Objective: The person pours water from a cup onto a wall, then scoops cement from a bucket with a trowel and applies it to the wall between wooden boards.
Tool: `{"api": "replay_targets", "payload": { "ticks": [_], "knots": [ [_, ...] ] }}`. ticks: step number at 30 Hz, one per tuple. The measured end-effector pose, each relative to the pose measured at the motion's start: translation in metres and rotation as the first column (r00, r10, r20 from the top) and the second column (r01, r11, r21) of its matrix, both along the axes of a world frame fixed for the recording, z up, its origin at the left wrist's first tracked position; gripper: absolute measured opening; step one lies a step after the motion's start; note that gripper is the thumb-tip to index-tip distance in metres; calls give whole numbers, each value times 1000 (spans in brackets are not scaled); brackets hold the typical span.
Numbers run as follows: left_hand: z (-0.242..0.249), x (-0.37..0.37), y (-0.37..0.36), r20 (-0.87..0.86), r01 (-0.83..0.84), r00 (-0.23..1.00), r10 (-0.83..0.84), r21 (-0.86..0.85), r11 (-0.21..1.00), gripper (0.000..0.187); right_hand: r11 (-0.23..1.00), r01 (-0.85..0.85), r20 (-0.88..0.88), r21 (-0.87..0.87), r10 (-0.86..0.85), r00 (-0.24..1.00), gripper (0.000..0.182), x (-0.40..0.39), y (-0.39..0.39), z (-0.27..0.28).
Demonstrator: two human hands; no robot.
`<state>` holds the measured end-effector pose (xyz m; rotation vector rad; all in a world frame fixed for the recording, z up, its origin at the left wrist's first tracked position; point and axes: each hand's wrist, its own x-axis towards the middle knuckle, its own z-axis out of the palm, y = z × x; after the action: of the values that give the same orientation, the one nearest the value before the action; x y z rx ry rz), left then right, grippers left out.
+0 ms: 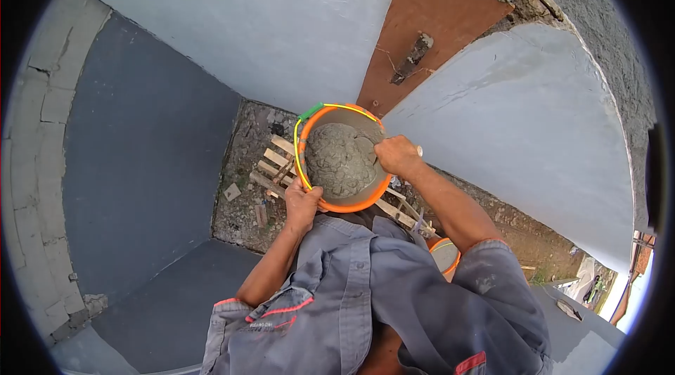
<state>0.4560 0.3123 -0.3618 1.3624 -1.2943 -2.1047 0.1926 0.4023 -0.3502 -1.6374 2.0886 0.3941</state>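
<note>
An orange bucket of wet grey mortar is held up in front of my body. Its yellow wire handle with a green grip lies over against the left side of the rim. My left hand is closed on the near left rim. Over the right side of the rim, my right hand makes a fist round a trowel; the pale end of its handle sticks out past the fist. The trowel's blade dips into the mortar and is mostly hidden.
Below lie wooden slats on rubble-strewn ground. Another orange bucket stands lower right. Smooth plastered walls enclose the spot. A brown board with a small block attached leans between the pale walls ahead.
</note>
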Motion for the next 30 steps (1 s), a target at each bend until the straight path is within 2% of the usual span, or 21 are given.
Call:
{"api": "replay_targets", "payload": {
  "ticks": [4,8,10,13,21,23,30],
  "knots": [
    [-2,4,0,-20,11,1000,-11,-5,1000,14,993,77,159,91,-91,983,19,0,7,12],
    [-4,9,5,-18,22,1000,-22,3,1000,15,992,89,229,85,-106,968,24,34,-1,-6],
    [0,7,5,-4,30,1000,-30,-29,999,15,986,159,337,49,-167,927,30,31,5,0],
    [3,11,10,-4,-2,1000,2,-23,1000,13,976,211,377,51,-214,901,34,31,15,0],
    [0,12,7,-4,-12,1000,12,-5,1000,12,959,277,409,53,-274,871,41,36,29,14],
    [-2,8,5,-19,-25,1000,25,-7,1000,12,962,273,396,-30,-239,886,41,29,34,22],
    [0,7,3,-38,-35,999,35,11,999,15,969,240,277,-62,-214,937,37,2,37,60]
  ]
}}
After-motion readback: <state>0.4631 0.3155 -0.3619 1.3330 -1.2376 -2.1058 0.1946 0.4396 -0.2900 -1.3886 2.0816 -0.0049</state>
